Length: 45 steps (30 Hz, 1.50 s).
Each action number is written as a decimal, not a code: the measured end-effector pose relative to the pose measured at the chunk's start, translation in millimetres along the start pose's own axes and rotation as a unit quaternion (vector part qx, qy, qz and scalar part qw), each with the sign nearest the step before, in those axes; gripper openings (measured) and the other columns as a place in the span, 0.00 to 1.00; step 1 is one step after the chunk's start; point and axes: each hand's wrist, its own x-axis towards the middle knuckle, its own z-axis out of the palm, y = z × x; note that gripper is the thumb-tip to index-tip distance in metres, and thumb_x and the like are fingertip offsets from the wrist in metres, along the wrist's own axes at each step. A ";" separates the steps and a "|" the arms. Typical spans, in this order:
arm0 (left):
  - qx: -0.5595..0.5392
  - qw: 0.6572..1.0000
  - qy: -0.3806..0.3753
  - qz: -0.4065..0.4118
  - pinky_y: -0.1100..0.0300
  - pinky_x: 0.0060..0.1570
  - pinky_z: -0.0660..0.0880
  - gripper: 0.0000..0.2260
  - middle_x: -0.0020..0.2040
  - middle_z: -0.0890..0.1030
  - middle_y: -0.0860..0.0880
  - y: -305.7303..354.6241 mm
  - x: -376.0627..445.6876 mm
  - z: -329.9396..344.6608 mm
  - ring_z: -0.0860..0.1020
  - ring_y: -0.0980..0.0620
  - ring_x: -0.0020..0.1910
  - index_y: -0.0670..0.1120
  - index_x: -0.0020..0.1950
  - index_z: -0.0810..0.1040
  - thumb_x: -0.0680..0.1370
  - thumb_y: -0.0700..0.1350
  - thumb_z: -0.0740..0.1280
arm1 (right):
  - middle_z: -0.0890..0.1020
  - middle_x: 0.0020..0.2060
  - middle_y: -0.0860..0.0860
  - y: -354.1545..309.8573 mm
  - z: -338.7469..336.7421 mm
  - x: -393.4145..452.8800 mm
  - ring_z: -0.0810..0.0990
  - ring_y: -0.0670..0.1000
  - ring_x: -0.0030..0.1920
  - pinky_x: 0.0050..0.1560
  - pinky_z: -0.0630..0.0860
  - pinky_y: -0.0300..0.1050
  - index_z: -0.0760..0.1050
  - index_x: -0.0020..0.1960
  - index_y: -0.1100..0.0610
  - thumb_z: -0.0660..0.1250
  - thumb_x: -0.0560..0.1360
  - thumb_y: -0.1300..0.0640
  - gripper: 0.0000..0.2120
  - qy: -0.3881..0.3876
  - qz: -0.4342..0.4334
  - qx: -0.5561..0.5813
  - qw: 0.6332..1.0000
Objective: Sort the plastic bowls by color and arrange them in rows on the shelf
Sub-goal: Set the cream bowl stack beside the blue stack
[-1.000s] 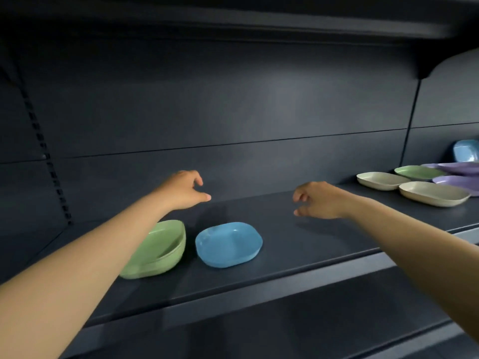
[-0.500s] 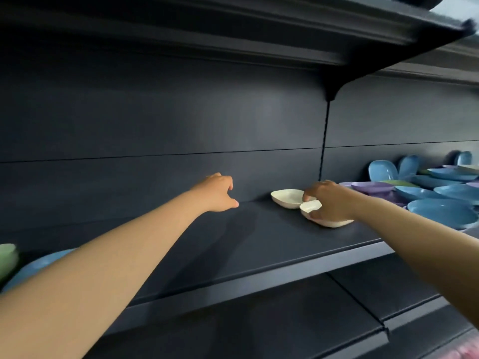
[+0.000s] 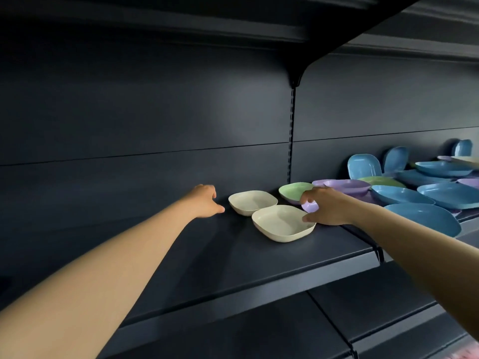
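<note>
Now R hand grasping near cream bowl rim; L hand loosely curled, holding nothing; bowl shallow, squarish

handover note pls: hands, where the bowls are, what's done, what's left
Left hand: loosely curled, holding nothing, just left of the far cream bowl.
Right hand: thumb at the right rim of the near cream bowl, fingers curled over a small purple bowl; whether it grips either is unclear.
Bowls: the two cream ones sit side by side on the shelf. A green bowl sits behind the right hand. To the right, purple bowls and blue bowls lie mixed and overlapping.
Done: cream pair grouped.
Left: sort the mixed pile by color into rows.
</note>
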 end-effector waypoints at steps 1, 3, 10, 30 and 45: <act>-0.003 1.000 -0.002 -0.005 0.59 0.51 0.69 0.20 0.64 0.71 0.48 1.2 10.7 4.0 0.71 0.49 0.60 0.46 0.64 0.70 0.75 0.53 0.67 | 0.70 0.45 0.44 3.8 4.1 8.9 0.69 0.48 0.47 0.46 0.67 0.38 0.66 0.48 0.46 0.68 0.74 0.50 0.11 -0.003 -0.005 0.016 1.000; -0.020 1.000 -0.008 -0.019 0.60 0.50 0.68 0.20 0.62 0.72 0.49 2.6 34.1 13.6 0.72 0.50 0.56 0.45 0.63 0.70 0.76 0.53 0.67 | 0.72 0.46 0.45 12.1 13.2 28.9 0.70 0.46 0.46 0.45 0.68 0.35 0.65 0.48 0.47 0.68 0.74 0.51 0.11 -0.004 -0.008 0.040 0.999; -0.237 0.962 -0.069 -0.119 0.59 0.43 0.78 0.20 0.49 0.77 0.42 4.8 118.7 61.7 0.79 0.48 0.40 0.38 0.60 0.71 0.76 0.51 0.67 | 0.74 0.41 0.44 26.1 39.2 103.0 0.73 0.43 0.41 0.36 0.65 0.31 0.73 0.49 0.47 0.72 0.70 0.55 0.11 -0.080 0.016 0.109 0.991; -0.526 0.811 0.106 -0.235 0.62 0.23 0.74 0.06 0.51 0.74 0.40 -44.3 94.7 65.8 0.75 0.45 0.42 0.38 0.52 0.69 0.76 0.31 0.58 | 0.74 0.31 0.50 11.5 55.6 105.8 0.70 0.47 0.32 0.34 0.65 0.39 0.78 0.41 0.62 0.68 0.73 0.56 0.09 -0.054 0.061 0.286 0.955; -0.485 0.808 0.177 -0.282 0.59 0.32 0.72 0.08 0.47 0.79 0.43 -155.5 -126.4 26.1 0.76 0.47 0.40 0.40 0.53 0.76 0.74 0.34 0.65 | 0.84 0.42 0.58 -119.0 72.2 26.3 0.80 0.53 0.37 0.34 0.73 0.41 0.79 0.48 0.66 0.72 0.72 0.62 0.08 -0.034 0.098 0.577 0.810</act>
